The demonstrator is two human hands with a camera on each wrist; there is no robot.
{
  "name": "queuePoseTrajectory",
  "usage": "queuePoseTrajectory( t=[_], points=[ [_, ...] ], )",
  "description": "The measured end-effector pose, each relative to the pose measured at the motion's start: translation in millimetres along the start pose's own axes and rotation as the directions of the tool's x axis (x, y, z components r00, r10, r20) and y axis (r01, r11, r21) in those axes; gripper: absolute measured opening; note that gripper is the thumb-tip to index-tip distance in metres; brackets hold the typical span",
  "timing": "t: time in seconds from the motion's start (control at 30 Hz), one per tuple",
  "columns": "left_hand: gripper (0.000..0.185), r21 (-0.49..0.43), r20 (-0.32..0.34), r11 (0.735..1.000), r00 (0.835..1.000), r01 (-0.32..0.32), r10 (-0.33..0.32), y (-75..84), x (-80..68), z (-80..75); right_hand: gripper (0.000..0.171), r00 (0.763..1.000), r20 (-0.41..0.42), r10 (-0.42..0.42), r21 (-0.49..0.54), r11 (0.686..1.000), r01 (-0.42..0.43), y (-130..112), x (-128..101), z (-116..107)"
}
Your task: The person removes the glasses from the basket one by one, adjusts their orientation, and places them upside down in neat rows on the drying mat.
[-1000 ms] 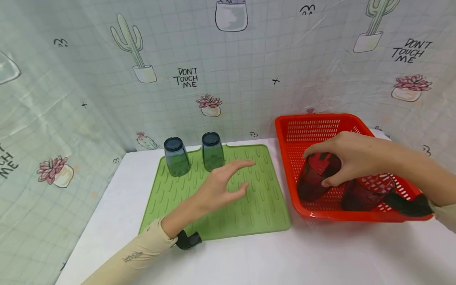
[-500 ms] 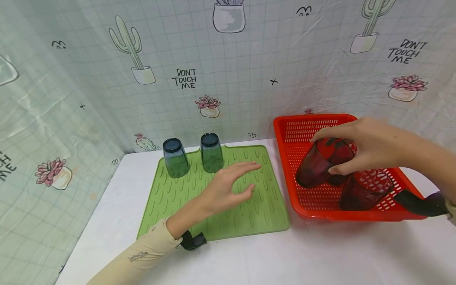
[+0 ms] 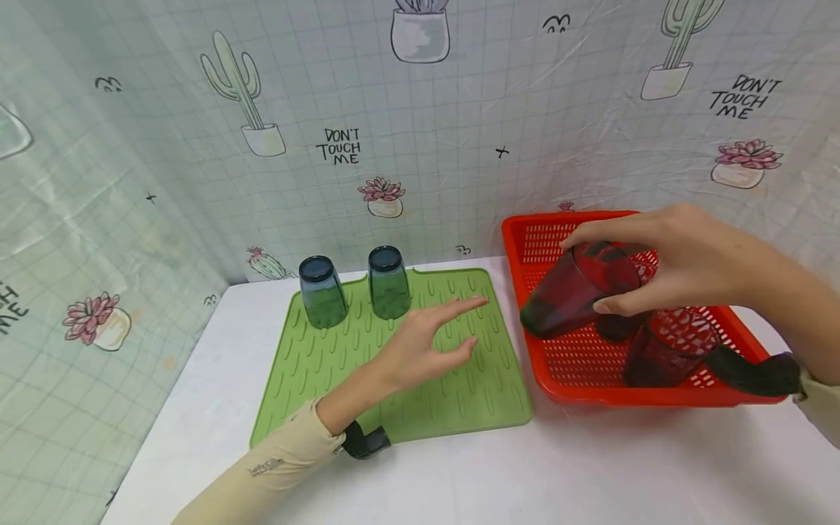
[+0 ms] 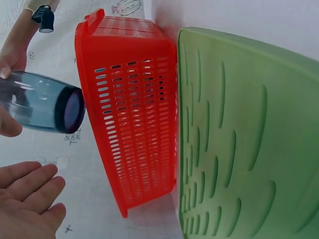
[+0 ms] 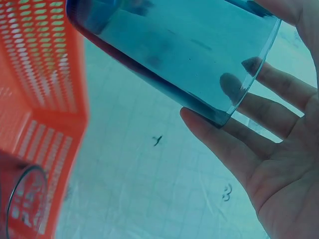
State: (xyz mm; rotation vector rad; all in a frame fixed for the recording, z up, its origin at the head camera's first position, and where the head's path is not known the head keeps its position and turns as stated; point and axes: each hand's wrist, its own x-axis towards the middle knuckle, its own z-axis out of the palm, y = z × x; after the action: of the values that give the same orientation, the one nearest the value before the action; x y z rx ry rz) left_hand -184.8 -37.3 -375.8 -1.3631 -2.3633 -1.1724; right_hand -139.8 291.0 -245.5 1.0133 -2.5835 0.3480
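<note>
A bluish drinking glass (image 3: pixel 567 295) that looks dark red against the basket hangs tilted over the left side of the red plastic basket (image 3: pixel 545 379). My right hand (image 3: pixel 682 255) grips it near the rim, thumb on one side and fingers on the other; its base points down and left. In the left wrist view the same glass (image 4: pixel 37 102) shows blue, its base at the basket's rim. My left hand (image 3: pixel 420 346) hovers above the green drying mat (image 3: pixel 453 401), fingers extended, thumb apart, holding nothing. On the mat's back left, two blue glasses (image 3: pixel 323 295) stand upside down.
Another glass (image 3: pixel 669 350) sits in the basket's front right. One more behind it is partly hidden by my right hand. The basket stands right beside the mat on a white table (image 3: pixel 459 481). A patterned cloth (image 3: pixel 446 131) hangs behind.
My right hand has raised the glass from the basket floor and tilted it, its base swinging left toward the basket's left rim. The left hand has drifted slightly right.
</note>
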Motion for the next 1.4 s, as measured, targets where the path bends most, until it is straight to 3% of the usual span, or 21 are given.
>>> queuePoseTrajectory(
  t=[0.17,0.6,0.9,1.2,1.4],
  points=[
    [0.057,-0.064,0.014,0.995,0.997,0.074,-0.073,-2.1,2.4,1.4,0.073,0.999,-0.035,-0.04,0.018,0.999,0.04,-6,10,3],
    [0.06,-0.284,0.026,0.953,0.994,0.107,-0.104,-3.4,13.0,7.9,0.07,0.99,-0.044,-0.135,0.075,0.988,0.138,-16,30,5],
    [0.055,-0.265,0.069,0.949,0.985,0.17,-0.157,-1.5,19.3,10.4,0.069,0.99,-0.029,-0.136,0.1,0.985,0.138,-18,33,8],
    [0.062,-0.24,0.12,0.937,0.966,0.253,-0.23,2.8,24.1,12.1,0.068,0.986,-0.014,-0.167,0.131,0.977,0.167,-19,39,11],
    [0.069,-0.279,0.098,0.936,0.976,0.216,-0.196,2.8,26.3,19.4,0.068,0.986,-0.012,-0.166,0.151,0.975,0.166,-19,39,13]
  ],
)
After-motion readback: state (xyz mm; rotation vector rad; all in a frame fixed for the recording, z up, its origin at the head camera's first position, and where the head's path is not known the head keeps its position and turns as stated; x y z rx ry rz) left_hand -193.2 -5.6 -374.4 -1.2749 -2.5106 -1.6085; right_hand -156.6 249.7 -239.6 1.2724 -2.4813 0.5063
